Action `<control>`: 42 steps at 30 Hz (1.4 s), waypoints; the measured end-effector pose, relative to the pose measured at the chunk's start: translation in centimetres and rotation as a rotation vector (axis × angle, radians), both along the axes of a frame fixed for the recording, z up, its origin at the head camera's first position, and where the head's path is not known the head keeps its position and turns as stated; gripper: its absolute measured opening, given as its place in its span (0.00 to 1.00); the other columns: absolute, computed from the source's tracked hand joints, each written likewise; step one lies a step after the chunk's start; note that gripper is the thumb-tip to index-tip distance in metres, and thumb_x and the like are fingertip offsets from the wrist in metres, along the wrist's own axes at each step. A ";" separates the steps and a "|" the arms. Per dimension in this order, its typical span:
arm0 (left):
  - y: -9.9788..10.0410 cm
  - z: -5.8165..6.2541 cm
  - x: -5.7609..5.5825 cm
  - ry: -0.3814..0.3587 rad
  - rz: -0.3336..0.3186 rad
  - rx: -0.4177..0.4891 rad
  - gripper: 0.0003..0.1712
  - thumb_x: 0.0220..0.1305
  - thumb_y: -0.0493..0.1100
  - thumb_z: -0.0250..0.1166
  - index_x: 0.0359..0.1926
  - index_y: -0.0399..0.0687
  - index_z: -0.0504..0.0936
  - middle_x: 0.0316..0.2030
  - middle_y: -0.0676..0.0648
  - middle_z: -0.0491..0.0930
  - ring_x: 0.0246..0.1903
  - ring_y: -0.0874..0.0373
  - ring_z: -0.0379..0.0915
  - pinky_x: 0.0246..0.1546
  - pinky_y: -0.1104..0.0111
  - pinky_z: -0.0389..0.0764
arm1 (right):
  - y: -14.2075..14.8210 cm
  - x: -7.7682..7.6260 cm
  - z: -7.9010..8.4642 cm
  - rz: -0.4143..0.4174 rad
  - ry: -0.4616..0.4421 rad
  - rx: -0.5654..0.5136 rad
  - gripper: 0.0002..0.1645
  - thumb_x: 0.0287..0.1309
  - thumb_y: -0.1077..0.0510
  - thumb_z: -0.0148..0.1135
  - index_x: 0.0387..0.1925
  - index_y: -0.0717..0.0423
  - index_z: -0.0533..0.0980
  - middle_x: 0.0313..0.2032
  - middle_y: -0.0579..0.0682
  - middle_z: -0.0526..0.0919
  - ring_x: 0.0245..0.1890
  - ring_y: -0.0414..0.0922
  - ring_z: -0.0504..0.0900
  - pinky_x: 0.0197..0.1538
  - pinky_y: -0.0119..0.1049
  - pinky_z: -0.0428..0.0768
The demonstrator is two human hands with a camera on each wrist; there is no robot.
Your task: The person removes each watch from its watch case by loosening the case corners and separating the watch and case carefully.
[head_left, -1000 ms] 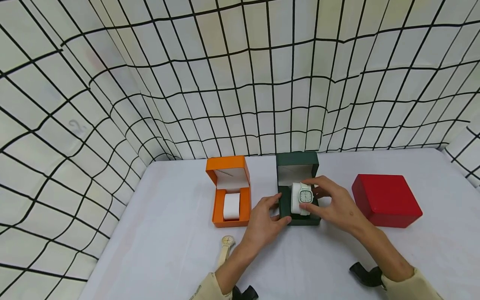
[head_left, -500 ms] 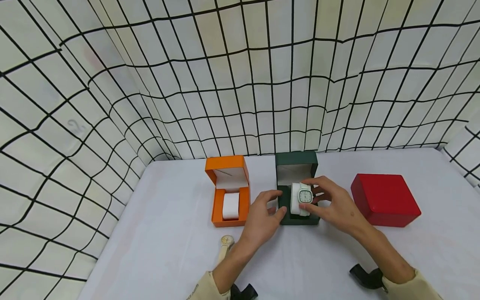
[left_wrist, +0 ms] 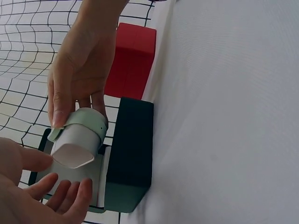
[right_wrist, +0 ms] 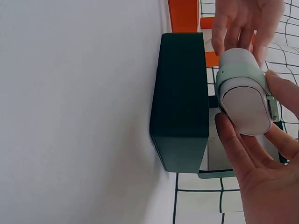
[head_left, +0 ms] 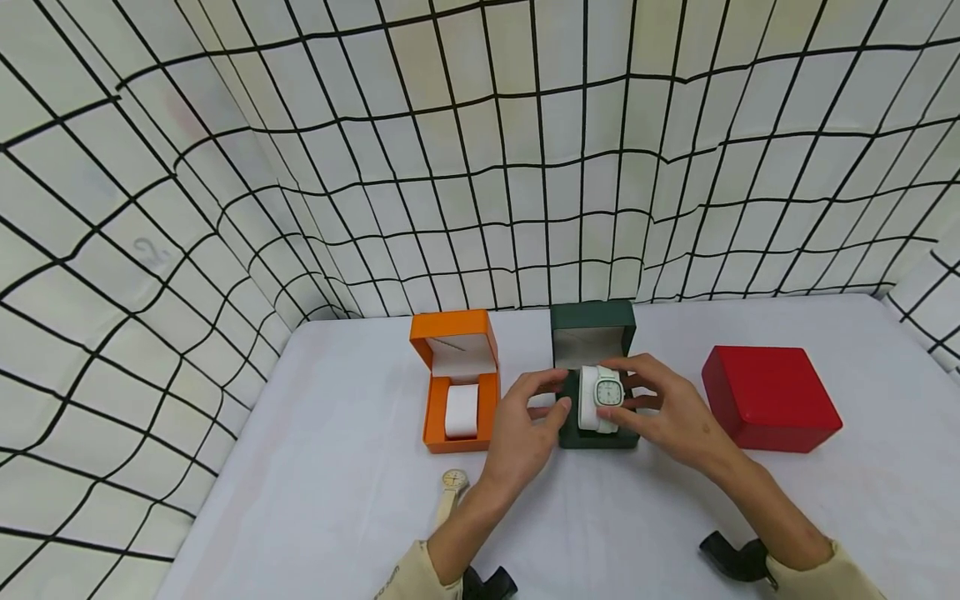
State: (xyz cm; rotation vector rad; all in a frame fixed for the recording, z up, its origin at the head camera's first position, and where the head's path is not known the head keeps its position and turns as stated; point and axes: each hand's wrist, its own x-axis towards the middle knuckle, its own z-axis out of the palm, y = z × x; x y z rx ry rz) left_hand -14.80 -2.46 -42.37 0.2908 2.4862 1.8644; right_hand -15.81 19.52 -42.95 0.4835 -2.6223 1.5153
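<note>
A pale green watch (head_left: 609,392) with a squarish face is strapped round a white cushion (head_left: 587,402). My right hand (head_left: 671,414) grips the watch and cushion between thumb and fingers. Both wrist views show the cushion (right_wrist: 246,112) raised out of the opened dark green watch box (left_wrist: 133,154). Opposite, to the left of the cushion, is my left hand (head_left: 521,435), its fingers loosely bent and holding nothing. Its fingertips are close to the cushion's end in the left wrist view; whether they touch it I cannot tell.
Left of the green box stands an opened orange watch box (head_left: 490,417) with a white cushion (head_left: 461,411) inside. A closed red box (head_left: 772,396) is at the right. A cream-strapped watch (head_left: 453,482) lies beside my left forearm. Black-lined netting (head_left: 480,167) rises behind the white table (head_left: 337,500).
My left hand has left the green box's near side, and its thumb has moved up toward the cushion. The right hand has shifted the watch and cushion slightly left.
</note>
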 end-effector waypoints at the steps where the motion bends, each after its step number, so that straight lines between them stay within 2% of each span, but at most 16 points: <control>1: 0.0 0.0 0.0 0.005 -0.007 0.011 0.21 0.73 0.42 0.65 0.65 0.52 0.81 0.61 0.50 0.80 0.61 0.53 0.78 0.61 0.63 0.84 | 0.0 0.0 0.0 0.002 -0.003 -0.003 0.37 0.55 0.58 0.80 0.66 0.48 0.75 0.55 0.50 0.80 0.49 0.49 0.81 0.50 0.24 0.84; 4: 0.0 0.0 0.0 0.012 -0.037 0.029 0.22 0.73 0.43 0.66 0.66 0.53 0.79 0.62 0.50 0.80 0.61 0.54 0.79 0.59 0.66 0.84 | 0.0 0.1 0.0 0.006 -0.010 -0.009 0.37 0.56 0.57 0.79 0.66 0.47 0.75 0.55 0.50 0.80 0.50 0.50 0.81 0.51 0.23 0.83; 9: 0.1 0.0 0.1 -0.016 -0.080 0.047 0.26 0.72 0.45 0.66 0.69 0.57 0.77 0.64 0.51 0.79 0.60 0.55 0.79 0.55 0.72 0.83 | 0.0 0.2 0.0 0.010 -0.017 -0.022 0.38 0.57 0.57 0.78 0.69 0.49 0.74 0.55 0.50 0.79 0.51 0.49 0.80 0.52 0.25 0.84; 13: 0.2 0.0 0.1 -0.032 -0.105 0.079 0.29 0.71 0.45 0.66 0.71 0.58 0.75 0.63 0.51 0.79 0.60 0.55 0.79 0.52 0.74 0.83 | 0.1 0.2 0.1 0.009 -0.013 -0.027 0.39 0.58 0.57 0.77 0.70 0.51 0.73 0.56 0.50 0.79 0.53 0.49 0.79 0.53 0.33 0.87; 18: 0.2 0.0 0.0 -0.036 -0.128 0.101 0.32 0.71 0.43 0.67 0.73 0.55 0.72 0.64 0.49 0.77 0.61 0.53 0.78 0.49 0.73 0.85 | 0.1 0.4 0.1 0.023 -0.009 -0.038 0.38 0.61 0.58 0.75 0.71 0.52 0.73 0.58 0.50 0.79 0.53 0.48 0.78 0.55 0.42 0.88; 20: 0.2 -0.1 -0.1 -0.038 -0.138 0.101 0.33 0.70 0.43 0.68 0.74 0.54 0.71 0.65 0.48 0.77 0.61 0.52 0.78 0.50 0.71 0.86 | 0.1 0.4 0.1 0.036 -0.005 -0.044 0.38 0.61 0.58 0.75 0.71 0.53 0.73 0.58 0.50 0.79 0.53 0.48 0.78 0.55 0.41 0.88; 26: 0.2 -0.2 -0.2 -0.043 -0.173 0.107 0.36 0.70 0.42 0.69 0.76 0.53 0.69 0.66 0.45 0.75 0.62 0.48 0.77 0.54 0.68 0.86 | -0.1 0.6 0.4 0.079 -0.013 -0.079 0.36 0.63 0.59 0.73 0.71 0.55 0.72 0.58 0.50 0.78 0.53 0.46 0.80 0.55 0.27 0.84; 28: 0.2 -0.3 -0.3 -0.054 -0.179 0.114 0.37 0.70 0.42 0.69 0.77 0.55 0.68 0.66 0.45 0.75 0.62 0.48 0.77 0.53 0.69 0.86 | -0.1 0.6 0.4 0.085 -0.018 -0.080 0.36 0.64 0.59 0.72 0.71 0.55 0.72 0.58 0.49 0.78 0.53 0.46 0.80 0.56 0.29 0.84; 30: 0.1 -0.3 -0.3 -0.064 -0.188 0.126 0.38 0.70 0.41 0.69 0.77 0.56 0.68 0.65 0.44 0.75 0.62 0.48 0.77 0.52 0.71 0.86 | -0.1 0.7 0.4 0.086 -0.018 -0.072 0.36 0.65 0.58 0.71 0.72 0.54 0.71 0.58 0.49 0.77 0.53 0.46 0.79 0.57 0.35 0.86; 33: 0.1 -0.3 -0.3 -0.080 -0.196 0.138 0.38 0.70 0.41 0.69 0.77 0.59 0.68 0.64 0.42 0.75 0.60 0.48 0.78 0.50 0.74 0.85 | 0.0 0.8 0.4 0.098 -0.021 -0.069 0.37 0.64 0.58 0.71 0.73 0.52 0.70 0.59 0.49 0.77 0.55 0.48 0.79 0.58 0.36 0.86; 37: 0.1 -0.3 -0.3 -0.097 -0.193 0.147 0.36 0.70 0.39 0.68 0.76 0.61 0.70 0.65 0.44 0.75 0.60 0.49 0.77 0.50 0.77 0.82 | 0.0 0.9 0.5 0.131 -0.012 -0.051 0.42 0.60 0.58 0.75 0.74 0.47 0.69 0.59 0.48 0.75 0.57 0.49 0.78 0.55 0.29 0.85; 42: 0.0 -0.4 -0.3 -0.125 -0.184 0.158 0.32 0.70 0.41 0.68 0.73 0.62 0.74 0.66 0.47 0.76 0.60 0.50 0.77 0.50 0.75 0.82 | -0.2 1.0 0.3 0.146 0.021 -0.011 0.49 0.52 0.56 0.81 0.73 0.41 0.69 0.60 0.46 0.75 0.55 0.47 0.79 0.52 0.34 0.87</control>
